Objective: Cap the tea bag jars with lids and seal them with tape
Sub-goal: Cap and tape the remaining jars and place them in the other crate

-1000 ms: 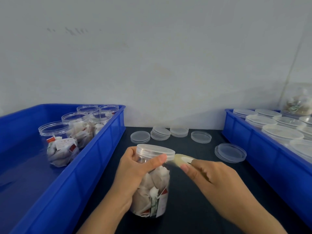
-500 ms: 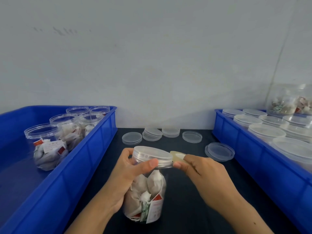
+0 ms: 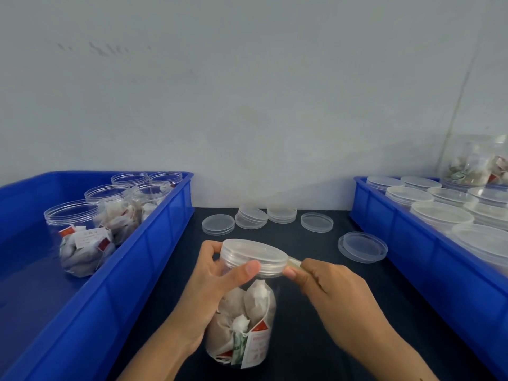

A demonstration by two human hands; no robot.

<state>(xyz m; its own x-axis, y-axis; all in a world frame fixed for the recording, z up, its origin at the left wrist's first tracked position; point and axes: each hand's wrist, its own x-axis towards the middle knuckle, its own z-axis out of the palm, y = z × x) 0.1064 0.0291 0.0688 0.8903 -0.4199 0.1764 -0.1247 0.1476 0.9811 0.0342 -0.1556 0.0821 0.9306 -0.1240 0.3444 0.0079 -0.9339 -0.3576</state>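
Head view, far left first: a blue bin (image 3: 90,284) holds several open jars (image 3: 79,240) of tea bags, none capped, so most of the work looks undone. On the dark desk (image 3: 316,312) between the bins, near the wall, loose clear lids (image 3: 218,224) lie singly and in short stacks.

Near the middle, the left hand (image 3: 211,281) wraps around the neck of the jar (image 3: 242,320) being worked on, thumb across the front just under the lid (image 3: 254,257), fingers curled behind; its grip is firm on the jar. That jar stands on the desk, tipped a little, its lid already on. It is clear plastic, filled with pale tea bags and red-marked tags.

Just right of the lid, the right hand (image 3: 327,292) pinches a strip of yellowish tape (image 3: 294,262) between thumb and fingers, with the tape's end meeting the lid's rim. I judge the sealing has only begun: the tape must go around the seam.

Far right, a second blue bin (image 3: 412,243) carries capped jars (image 3: 437,215); whether they are taped I cannot tell.
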